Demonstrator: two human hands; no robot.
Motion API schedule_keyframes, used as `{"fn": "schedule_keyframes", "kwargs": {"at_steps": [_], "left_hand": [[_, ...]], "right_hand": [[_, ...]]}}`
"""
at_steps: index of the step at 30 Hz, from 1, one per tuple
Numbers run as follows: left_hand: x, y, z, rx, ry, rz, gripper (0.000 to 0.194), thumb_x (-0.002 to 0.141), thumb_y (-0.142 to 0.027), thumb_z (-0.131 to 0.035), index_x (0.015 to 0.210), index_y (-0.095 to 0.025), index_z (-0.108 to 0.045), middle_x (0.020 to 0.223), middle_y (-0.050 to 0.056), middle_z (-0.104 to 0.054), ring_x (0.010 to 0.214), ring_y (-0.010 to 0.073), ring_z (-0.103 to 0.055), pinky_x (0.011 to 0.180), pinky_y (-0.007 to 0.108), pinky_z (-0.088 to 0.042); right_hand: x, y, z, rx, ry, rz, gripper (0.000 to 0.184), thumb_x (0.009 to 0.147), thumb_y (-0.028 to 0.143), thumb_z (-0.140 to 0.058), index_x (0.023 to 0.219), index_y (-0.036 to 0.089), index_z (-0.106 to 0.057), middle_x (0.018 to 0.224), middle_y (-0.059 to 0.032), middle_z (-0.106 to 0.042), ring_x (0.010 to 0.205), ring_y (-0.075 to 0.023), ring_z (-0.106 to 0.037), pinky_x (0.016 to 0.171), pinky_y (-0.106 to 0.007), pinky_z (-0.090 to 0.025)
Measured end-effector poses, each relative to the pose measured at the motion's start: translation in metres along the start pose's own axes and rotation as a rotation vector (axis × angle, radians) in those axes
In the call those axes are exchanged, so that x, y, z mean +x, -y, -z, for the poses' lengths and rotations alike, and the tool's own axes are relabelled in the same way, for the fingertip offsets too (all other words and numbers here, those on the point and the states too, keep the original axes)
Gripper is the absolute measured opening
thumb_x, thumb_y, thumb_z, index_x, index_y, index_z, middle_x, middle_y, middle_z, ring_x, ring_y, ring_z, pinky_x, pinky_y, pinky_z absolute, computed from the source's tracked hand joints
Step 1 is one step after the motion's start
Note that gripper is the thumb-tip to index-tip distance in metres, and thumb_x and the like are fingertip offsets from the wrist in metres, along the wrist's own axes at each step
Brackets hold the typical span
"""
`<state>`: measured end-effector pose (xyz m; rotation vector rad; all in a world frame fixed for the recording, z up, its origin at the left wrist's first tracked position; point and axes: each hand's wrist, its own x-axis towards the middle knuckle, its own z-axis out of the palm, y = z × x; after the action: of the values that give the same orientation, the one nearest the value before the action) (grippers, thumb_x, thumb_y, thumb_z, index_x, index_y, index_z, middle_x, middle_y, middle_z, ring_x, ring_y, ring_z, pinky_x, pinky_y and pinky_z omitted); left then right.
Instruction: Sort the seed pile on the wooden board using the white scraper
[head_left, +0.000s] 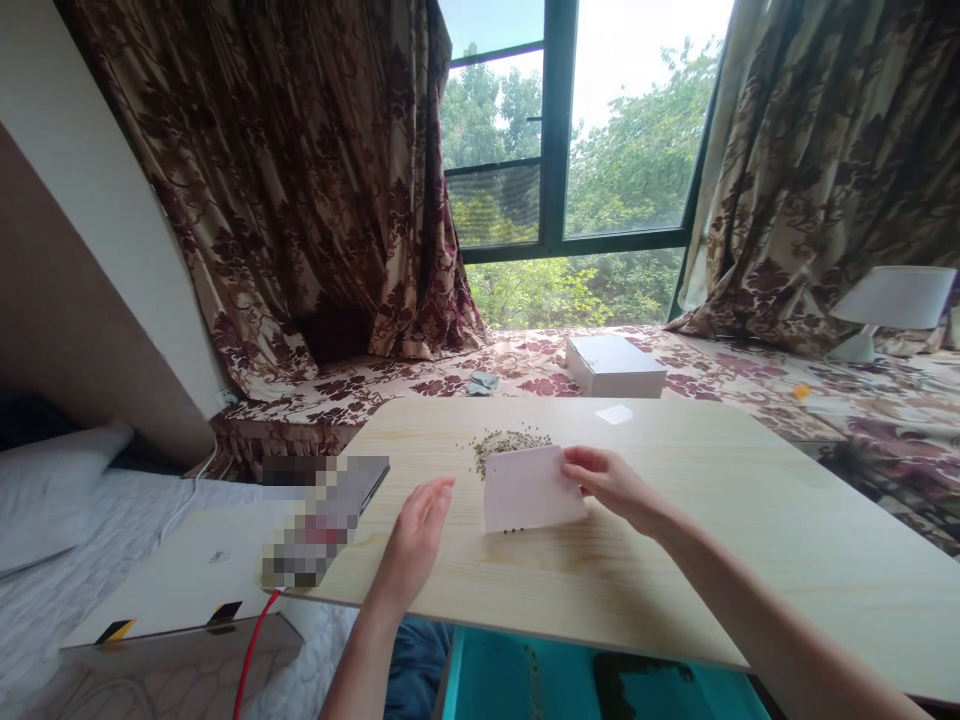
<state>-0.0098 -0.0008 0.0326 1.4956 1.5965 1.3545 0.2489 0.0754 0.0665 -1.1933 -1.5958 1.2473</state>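
My right hand (609,482) pinches a white sheet of stiff paper (529,492) by its right edge. The sheet stands tilted above the light wood-grain table (675,540). Behind its top edge lies a scattered pile of small greenish-brown seeds (506,440), partly hidden by the sheet. A few more seeds show at its lower edge. My left hand (421,522) hovers to the left of the sheet, apart from it, fingers stretched out and holding nothing.
A turquoise tub (517,680) with dark material inside sits below the table's front edge. At the left, a blurred-out item (322,525) lies at the table corner, with a red cable (255,650) nearby. A white box (615,367) stands beyond the table.
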Motion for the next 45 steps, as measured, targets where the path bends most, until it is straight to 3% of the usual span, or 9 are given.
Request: {"fn": "schedule_keyframes", "kwargs": {"at_steps": [3, 10, 16, 19, 23, 27, 37, 45], "left_hand": [[-0.007, -0.003, 0.011, -0.006, -0.028, 0.023, 0.046, 0.087, -0.051, -0.045, 0.113, -0.017, -0.064, 0.125, 0.011, -0.063, 0.125, 0.0228, -0.052, 0.108, 0.038, -0.038], [-0.019, 0.003, 0.039, 0.007, -0.142, 0.075, 0.050, 0.083, -0.058, -0.047, 0.111, -0.020, -0.066, 0.125, 0.007, -0.064, 0.126, 0.0265, -0.051, 0.108, 0.041, -0.038], [-0.026, 0.006, 0.057, -0.141, -0.499, 0.096, 0.046, 0.078, -0.056, -0.054, 0.100, -0.019, -0.070, 0.113, 0.005, -0.070, 0.112, 0.0263, -0.059, 0.103, 0.039, -0.043], [-0.028, 0.005, 0.063, -0.185, -0.584, 0.060, 0.041, 0.078, -0.053, -0.056, 0.095, -0.019, -0.071, 0.112, 0.004, -0.070, 0.112, 0.0244, -0.059, 0.104, 0.036, -0.041], [-0.030, 0.003, 0.063, -0.212, -0.577, 0.042, 0.037, 0.078, -0.050, -0.057, 0.093, -0.019, -0.070, 0.109, 0.003, -0.071, 0.107, 0.0222, -0.060, 0.102, 0.034, -0.042], [-0.030, 0.004, 0.059, -0.194, -0.564, 0.064, 0.039, 0.078, -0.051, -0.056, 0.093, -0.017, -0.070, 0.103, 0.004, -0.072, 0.100, 0.0227, -0.062, 0.095, 0.035, -0.046], [-0.029, 0.006, 0.055, -0.208, -0.528, 0.036, 0.040, 0.078, -0.052, -0.057, 0.093, -0.017, -0.070, 0.106, 0.005, -0.071, 0.111, 0.0248, -0.059, 0.103, 0.039, -0.042], [-0.027, 0.007, 0.051, -0.172, -0.464, 0.075, 0.048, 0.076, -0.057, -0.056, 0.099, -0.018, -0.069, 0.109, 0.005, -0.071, 0.109, 0.0268, -0.060, 0.097, 0.038, -0.047]], "right_hand": [[0.005, 0.004, -0.005, 0.008, 0.048, 0.023, 0.015, 0.065, 0.021, -0.060, 0.076, 0.017, -0.069, 0.071, -0.0012, -0.067, 0.065, -0.0147, -0.058, 0.059, -0.027, -0.044], [0.022, 0.015, -0.026, 0.077, 0.169, -0.014, 0.028, 0.059, 0.010, -0.056, 0.083, 0.017, -0.069, 0.071, 0.0004, -0.068, 0.067, -0.0140, -0.058, 0.063, -0.026, -0.044], [0.040, 0.028, -0.058, 0.053, 0.389, -0.004, 0.027, 0.060, 0.007, -0.055, 0.082, 0.017, -0.068, 0.071, 0.0014, -0.066, 0.067, -0.0126, -0.056, 0.066, -0.026, -0.044], [0.043, 0.035, -0.077, -0.056, 0.475, -0.001, 0.022, 0.060, 0.006, -0.053, 0.074, 0.017, -0.065, 0.066, 0.0033, -0.062, 0.062, -0.0105, -0.052, 0.057, -0.022, -0.039], [0.039, 0.042, -0.094, -0.203, 0.560, 0.007, 0.019, 0.061, 0.006, -0.054, 0.073, 0.016, -0.064, 0.066, 0.0034, -0.060, 0.062, -0.0101, -0.051, 0.052, -0.020, -0.036], [0.034, 0.043, -0.096, -0.307, 0.569, 0.031, 0.018, 0.061, 0.007, -0.055, 0.072, 0.017, -0.064, 0.070, 0.0021, -0.062, 0.066, -0.0112, -0.054, 0.052, -0.019, -0.037], [0.032, 0.040, -0.080, -0.408, 0.548, 0.015, 0.023, 0.064, 0.008, -0.057, 0.082, 0.017, -0.069, 0.081, -0.0009, -0.068, 0.074, -0.0149, -0.060, 0.059, -0.021, -0.043], [0.032, 0.031, -0.059, -0.443, 0.502, -0.024, 0.021, 0.066, 0.006, -0.060, 0.081, 0.016, -0.070, 0.077, -0.0010, -0.067, 0.073, -0.0158, -0.062, 0.059, -0.022, -0.045]]}}
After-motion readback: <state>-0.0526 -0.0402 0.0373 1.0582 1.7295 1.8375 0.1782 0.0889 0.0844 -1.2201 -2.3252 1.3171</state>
